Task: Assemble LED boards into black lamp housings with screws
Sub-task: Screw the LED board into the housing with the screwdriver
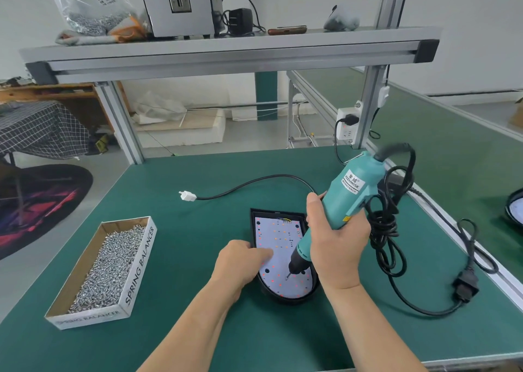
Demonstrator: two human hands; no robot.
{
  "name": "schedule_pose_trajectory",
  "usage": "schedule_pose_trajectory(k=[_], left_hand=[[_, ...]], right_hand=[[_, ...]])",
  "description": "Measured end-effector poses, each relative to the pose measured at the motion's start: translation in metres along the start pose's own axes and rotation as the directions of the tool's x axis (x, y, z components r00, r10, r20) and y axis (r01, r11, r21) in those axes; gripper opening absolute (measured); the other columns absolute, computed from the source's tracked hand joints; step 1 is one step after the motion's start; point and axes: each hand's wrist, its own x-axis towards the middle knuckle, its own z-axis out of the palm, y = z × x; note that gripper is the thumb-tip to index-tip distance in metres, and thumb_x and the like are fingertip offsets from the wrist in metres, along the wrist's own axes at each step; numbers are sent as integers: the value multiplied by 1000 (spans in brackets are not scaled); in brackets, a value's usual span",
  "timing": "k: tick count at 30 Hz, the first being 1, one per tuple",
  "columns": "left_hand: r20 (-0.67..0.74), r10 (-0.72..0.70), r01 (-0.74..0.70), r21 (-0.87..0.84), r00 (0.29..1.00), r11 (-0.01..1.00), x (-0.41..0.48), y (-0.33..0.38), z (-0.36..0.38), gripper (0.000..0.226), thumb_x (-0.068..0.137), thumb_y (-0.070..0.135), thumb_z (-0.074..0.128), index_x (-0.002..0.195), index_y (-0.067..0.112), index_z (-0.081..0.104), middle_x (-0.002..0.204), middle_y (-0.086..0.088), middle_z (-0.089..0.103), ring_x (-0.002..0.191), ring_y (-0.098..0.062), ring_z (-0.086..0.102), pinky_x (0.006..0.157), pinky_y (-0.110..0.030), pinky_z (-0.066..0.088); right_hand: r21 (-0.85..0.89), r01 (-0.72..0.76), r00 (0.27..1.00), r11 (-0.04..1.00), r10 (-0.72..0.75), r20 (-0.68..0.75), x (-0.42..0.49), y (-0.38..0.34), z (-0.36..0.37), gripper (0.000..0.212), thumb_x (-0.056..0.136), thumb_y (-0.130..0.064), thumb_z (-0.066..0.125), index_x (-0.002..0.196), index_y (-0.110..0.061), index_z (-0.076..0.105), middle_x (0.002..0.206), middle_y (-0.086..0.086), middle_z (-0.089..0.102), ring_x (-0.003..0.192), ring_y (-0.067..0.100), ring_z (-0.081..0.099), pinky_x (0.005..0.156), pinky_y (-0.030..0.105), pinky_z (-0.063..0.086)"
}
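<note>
Lamp housing lies front-to-back, rnd end nearest.

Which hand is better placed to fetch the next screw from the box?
Left: the left hand only rests on the LED board, nearer the screw box; the right hand grips the electric screwdriver.

Pretty plain really: both forearms bare right to the frame edge, left grip and right grip bare too.
</note>
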Motion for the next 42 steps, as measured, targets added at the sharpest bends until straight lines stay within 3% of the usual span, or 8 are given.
schedule_pose_trajectory(k=[10,20,25,29,33,36,39,42], left_hand=[[1,-2,2,-30,1000,1000,4,-4,1,43,63,27,65,63,20,23,63,1,29,67,-22,24,58,-31,16],[-4,-17,17,-15,1000,1000,0,-1,2,36,56,32,60,65,18,28,69,-3,35,70,-22,28,63,-33,21],[-2,-16,16,2,1000,1000,-5,2,0,37,56,34,61,68,16,31,72,-4,35,71,-22,28,63,-32,21],[28,-22,23,-32,999,999,-9,7,-3,38,59,32,65,71,14,34,75,-6,35,73,-21,29,65,-32,22],[32,-20,21,-20,999,1000,-10,7,-5,47,75,23,73,67,18,27,69,-2,29,69,-21,25,59,-31,17],[38,-34,33,18,999,999,-11,9,-5,41,75,20,72,67,15,32,69,-4,31,70,-22,26,59,-31,19],[57,-58,57,19,997,998,-15,9,-8,48,79,32,74,67,17,31,69,-4,28,65,-21,25,59,-31,18],[23,-139,140,-60,990,988,-16,8,-21,51,82,57,70,68,21,37,60,1,30,53,-18,25,48,-26,19]], right_hand=[[-18,-3,999,1000,4,49,0,0,3,39,80,-39,70,74,-4,54,59,9,57,55,32,55,53,45,49],[-20,2,980,1000,2,197,-3,-7,10,42,80,-36,67,63,-18,33,48,-13,35,45,11,34,46,26,32],[13,-58,969,998,54,241,2,-14,3,42,79,-38,69,71,-1,51,56,12,53,54,31,53,53,47,48],[-10,18,960,1000,-14,278,0,-17,-7,22,83,-39,71,77,-18,66,63,3,66,62,26,65,62,40,55],[32,-2,963,999,-7,269,-1,-25,-8,21,85,-36,71,75,-20,65,62,6,66,60,29,65,63,43,57],[104,-25,933,994,-14,360,12,-36,-8,19,86,-31,71,74,-19,64,62,6,65,58,24,64,62,34,55],[193,-57,962,980,2,274,24,-45,-5,18,87,-28,72,74,-19,65,59,5,64,54,20,62,60,26,53],[248,-155,987,956,139,81,30,-45,-3,24,85,-32,74,78,-13,63,57,2,63,52,16,61,55,23,51]])
